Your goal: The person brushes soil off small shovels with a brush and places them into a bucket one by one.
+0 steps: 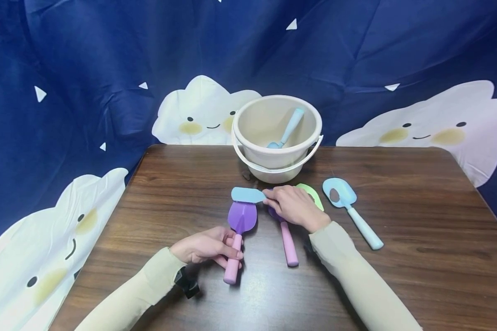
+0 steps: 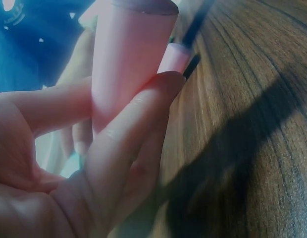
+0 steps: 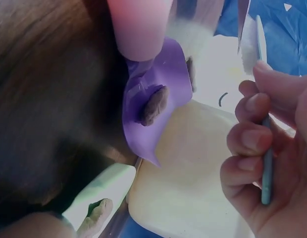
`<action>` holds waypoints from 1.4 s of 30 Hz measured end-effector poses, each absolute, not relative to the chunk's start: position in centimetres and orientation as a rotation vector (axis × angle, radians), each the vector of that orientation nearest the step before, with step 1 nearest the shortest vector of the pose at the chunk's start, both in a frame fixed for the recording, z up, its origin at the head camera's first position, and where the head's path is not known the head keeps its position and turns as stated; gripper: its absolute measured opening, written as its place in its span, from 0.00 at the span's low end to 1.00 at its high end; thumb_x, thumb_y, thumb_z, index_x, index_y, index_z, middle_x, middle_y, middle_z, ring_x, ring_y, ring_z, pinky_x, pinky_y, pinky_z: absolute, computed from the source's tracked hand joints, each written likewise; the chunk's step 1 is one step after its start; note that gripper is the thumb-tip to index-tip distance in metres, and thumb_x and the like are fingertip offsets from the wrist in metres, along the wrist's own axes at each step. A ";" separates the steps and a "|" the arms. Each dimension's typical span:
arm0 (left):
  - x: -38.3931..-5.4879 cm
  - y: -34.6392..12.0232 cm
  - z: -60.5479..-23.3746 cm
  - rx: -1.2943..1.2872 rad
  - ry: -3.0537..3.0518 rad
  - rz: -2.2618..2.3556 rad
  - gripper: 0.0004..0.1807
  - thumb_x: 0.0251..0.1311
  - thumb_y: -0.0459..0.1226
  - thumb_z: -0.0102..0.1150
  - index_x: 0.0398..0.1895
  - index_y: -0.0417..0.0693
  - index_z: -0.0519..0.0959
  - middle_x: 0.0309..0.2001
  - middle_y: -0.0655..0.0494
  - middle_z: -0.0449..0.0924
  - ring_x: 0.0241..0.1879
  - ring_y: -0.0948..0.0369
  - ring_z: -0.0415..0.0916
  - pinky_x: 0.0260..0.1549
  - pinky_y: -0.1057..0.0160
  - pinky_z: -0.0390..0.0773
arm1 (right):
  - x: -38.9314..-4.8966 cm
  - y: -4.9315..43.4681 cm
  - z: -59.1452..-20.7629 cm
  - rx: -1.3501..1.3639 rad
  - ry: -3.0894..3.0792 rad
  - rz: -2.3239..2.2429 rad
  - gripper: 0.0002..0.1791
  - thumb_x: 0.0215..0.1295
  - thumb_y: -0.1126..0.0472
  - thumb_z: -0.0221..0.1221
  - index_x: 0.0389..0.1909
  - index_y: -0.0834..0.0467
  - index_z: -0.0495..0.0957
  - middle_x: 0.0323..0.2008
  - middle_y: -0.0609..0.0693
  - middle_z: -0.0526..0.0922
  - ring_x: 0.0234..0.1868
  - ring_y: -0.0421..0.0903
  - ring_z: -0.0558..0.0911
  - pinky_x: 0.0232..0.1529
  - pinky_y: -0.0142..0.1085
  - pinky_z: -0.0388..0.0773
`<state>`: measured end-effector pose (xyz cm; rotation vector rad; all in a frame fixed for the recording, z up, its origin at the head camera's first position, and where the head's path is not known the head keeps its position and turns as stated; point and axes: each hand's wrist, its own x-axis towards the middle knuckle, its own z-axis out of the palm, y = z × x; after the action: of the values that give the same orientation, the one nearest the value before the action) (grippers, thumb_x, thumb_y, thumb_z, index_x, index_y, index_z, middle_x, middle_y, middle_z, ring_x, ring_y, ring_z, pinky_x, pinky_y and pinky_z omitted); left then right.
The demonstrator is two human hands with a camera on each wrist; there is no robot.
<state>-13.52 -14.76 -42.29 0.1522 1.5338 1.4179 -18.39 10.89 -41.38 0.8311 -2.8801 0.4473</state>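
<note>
My left hand (image 1: 205,248) grips the pink handle of a purple toy shovel (image 1: 243,216), its blade pointing away from me. A flat light-blue spatula (image 1: 247,195) is pinched in my right hand (image 1: 294,207), lying crosswise at the shovel blade's tip; whether they touch I cannot tell. Beneath the right hand lies a second purple shovel (image 1: 290,243), with a brown lump (image 3: 154,105) on its blade in the right wrist view. A green shovel (image 1: 310,193), partly hidden by that hand, also carries a lump. In the left wrist view, fingers and thumb surround the pink handle (image 2: 131,54).
A cream bucket (image 1: 269,158) with a white handle stands at the table's back, a blue shovel (image 1: 291,125) leaning inside. To the right, another blue shovel (image 1: 362,225) holds a brown lump (image 1: 334,195). Brown bits (image 1: 246,175) lie before the bucket on the wooden table (image 1: 182,197).
</note>
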 end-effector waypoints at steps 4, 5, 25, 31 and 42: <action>-13.6 -14.7 -42.3 0.147 1.551 1.424 0.22 0.58 0.25 0.58 0.52 0.25 0.63 0.36 0.49 0.79 0.35 0.58 0.84 0.40 0.55 0.85 | -18.6 10.9 -41.5 0.809 -2.826 0.469 0.07 0.70 0.51 0.55 0.34 0.48 0.76 0.24 0.43 0.76 0.29 0.49 0.82 0.22 0.41 0.73; -13.7 -14.7 -42.3 0.146 1.554 1.427 0.22 0.58 0.25 0.58 0.52 0.25 0.62 0.36 0.49 0.79 0.35 0.58 0.84 0.39 0.54 0.85 | -18.6 11.0 -41.5 0.807 -2.815 0.480 0.06 0.69 0.52 0.55 0.35 0.48 0.76 0.25 0.43 0.77 0.30 0.49 0.82 0.24 0.42 0.74; -14.6 -14.2 -42.4 0.127 1.519 1.467 0.20 0.60 0.27 0.56 0.51 0.28 0.61 0.33 0.49 0.80 0.33 0.58 0.84 0.35 0.56 0.86 | -16.1 11.2 -40.6 1.126 -2.885 0.759 0.15 0.66 0.53 0.60 0.51 0.53 0.83 0.39 0.44 0.86 0.39 0.38 0.83 0.42 0.38 0.81; -14.4 -14.0 -42.5 0.154 1.545 1.461 0.20 0.59 0.26 0.57 0.51 0.28 0.62 0.34 0.51 0.79 0.33 0.58 0.83 0.34 0.56 0.86 | -16.2 11.3 -40.8 1.117 -2.878 0.750 0.12 0.65 0.54 0.61 0.47 0.51 0.84 0.33 0.42 0.84 0.32 0.36 0.80 0.36 0.37 0.79; -13.6 -13.5 -42.4 0.175 1.596 1.443 0.18 0.58 0.25 0.58 0.48 0.29 0.63 0.34 0.50 0.79 0.33 0.56 0.83 0.34 0.55 0.86 | -16.7 11.9 -41.0 0.856 -2.871 0.582 0.15 0.65 0.52 0.60 0.50 0.51 0.83 0.37 0.45 0.87 0.32 0.44 0.83 0.28 0.40 0.78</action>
<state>-13.61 -13.54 -42.39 0.1748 1.5958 1.4425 -16.74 11.90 -41.04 0.8561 -2.8706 0.5816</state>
